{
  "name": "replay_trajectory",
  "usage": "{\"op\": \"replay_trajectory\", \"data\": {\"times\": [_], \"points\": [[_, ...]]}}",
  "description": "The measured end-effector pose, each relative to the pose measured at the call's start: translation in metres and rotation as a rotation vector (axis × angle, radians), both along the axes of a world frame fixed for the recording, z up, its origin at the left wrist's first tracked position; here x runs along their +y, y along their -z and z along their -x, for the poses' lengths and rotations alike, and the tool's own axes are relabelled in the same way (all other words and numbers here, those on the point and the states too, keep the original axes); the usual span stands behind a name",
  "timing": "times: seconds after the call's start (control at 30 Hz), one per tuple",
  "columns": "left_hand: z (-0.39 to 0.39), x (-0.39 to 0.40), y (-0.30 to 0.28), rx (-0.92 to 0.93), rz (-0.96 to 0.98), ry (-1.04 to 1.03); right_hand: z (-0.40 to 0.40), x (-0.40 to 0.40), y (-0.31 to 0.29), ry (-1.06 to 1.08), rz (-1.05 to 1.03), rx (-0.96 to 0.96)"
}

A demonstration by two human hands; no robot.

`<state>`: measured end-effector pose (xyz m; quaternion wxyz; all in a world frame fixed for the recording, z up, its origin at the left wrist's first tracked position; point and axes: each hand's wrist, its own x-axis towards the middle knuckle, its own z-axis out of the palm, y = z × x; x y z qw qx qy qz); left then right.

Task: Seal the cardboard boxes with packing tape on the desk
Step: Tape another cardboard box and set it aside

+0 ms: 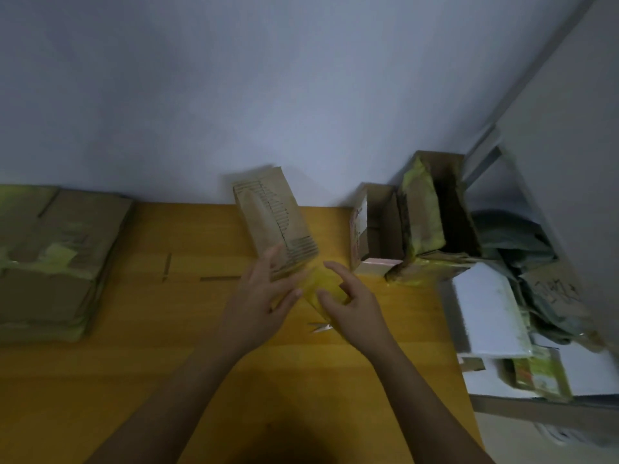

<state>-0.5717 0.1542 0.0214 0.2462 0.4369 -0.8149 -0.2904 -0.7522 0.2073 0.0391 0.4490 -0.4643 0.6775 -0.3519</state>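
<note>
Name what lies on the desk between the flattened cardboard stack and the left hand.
Head view: two small dark strips on otherwise bare desk.

both hands (261,296) (351,303) forward (fingers spread)

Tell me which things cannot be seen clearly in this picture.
Head view only:
- Yellow tape: the hands cover its ends.
- Right hand hides most of the scissors.
- Box: motion blur, print unreadable.
- Stack of boxes: cut by the left edge.
</note>
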Motion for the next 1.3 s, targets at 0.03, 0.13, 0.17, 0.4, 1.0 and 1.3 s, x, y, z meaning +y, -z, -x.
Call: {"op": "replay_trajectory", "data": {"times": [0.03,0.13,0.17,0.4,1.0,1.3], "points": [[0.003,0.004,0.003,0.012,-0.004,-0.012,0.005,-0.003,-0.002,-0.050,-0.023,0.073],[0.022,0.016,0.001,0.391,-0.373,-0.285,0.011,-0.006,-0.006,-0.162,-0.038,0.179],[0.030,0.017,-0.003,0.521,-0.487,-0.395,0.011,-0.007,-0.006,-0.162,-0.052,0.174],[0.051,0.022,-0.012,0.662,-0.411,-0.466,0.028,-0.014,0.011,-0.004,-0.200,0.253],[0.033,0.013,0.031,0.760,-0.633,-0.811,0.051,-0.055,-0.011,-0.293,-0.113,0.300],[-0.002,0.006,0.084,0.048,-0.555,-0.559,0.053,-0.081,-0.041,-0.535,-0.085,0.663]]}}
